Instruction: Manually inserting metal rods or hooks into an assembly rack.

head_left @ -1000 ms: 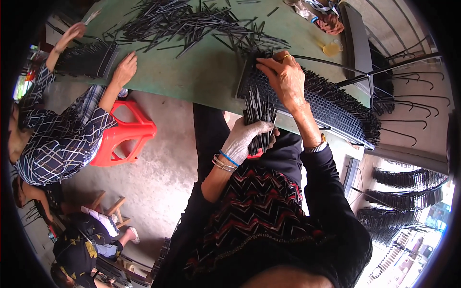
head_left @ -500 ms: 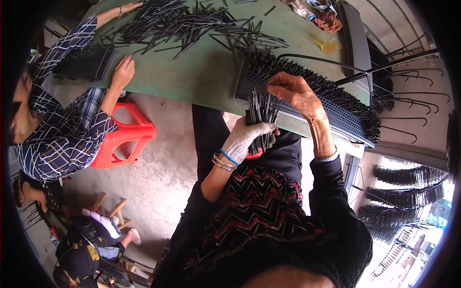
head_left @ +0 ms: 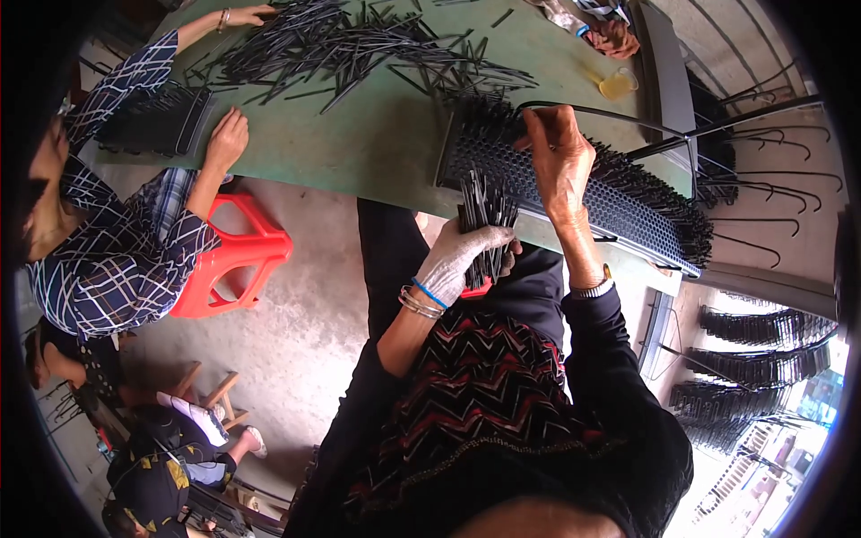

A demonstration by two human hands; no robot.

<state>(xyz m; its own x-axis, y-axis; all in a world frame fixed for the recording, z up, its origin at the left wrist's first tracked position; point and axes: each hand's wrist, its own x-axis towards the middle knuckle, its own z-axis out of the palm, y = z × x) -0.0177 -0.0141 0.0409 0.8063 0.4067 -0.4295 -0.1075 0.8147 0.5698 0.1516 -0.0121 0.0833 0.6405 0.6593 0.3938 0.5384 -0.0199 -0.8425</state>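
Note:
My left hand (head_left: 459, 249), in a pale glove, is closed around an upright bundle of thin black sticks (head_left: 487, 208) just off the table's near edge. My bare right hand (head_left: 563, 166) is over a long black rack with a perforated front (head_left: 619, 218), its thumb and finger pinched together. Whatever sits in that pinch is too small and dark to make out. Rows of black sticks (head_left: 659, 184) stand up out of the rack, which lies along the right end of the table's near edge.
On the green table (head_left: 296, 134) lies a loose heap of black sticks (head_left: 350, 45). A cup of yellow liquid (head_left: 618, 84) and cloths (head_left: 610, 40) are farther back. At left a co-worker (head_left: 117, 242) sits on a red stool (head_left: 238, 260) beside another black rack (head_left: 157, 125). Metal hooks (head_left: 771, 193) jut out at right.
My right hand has moved up and slightly right, from beside the bundle's top to over the rack. My left hand and its bundle have stayed nearly still.

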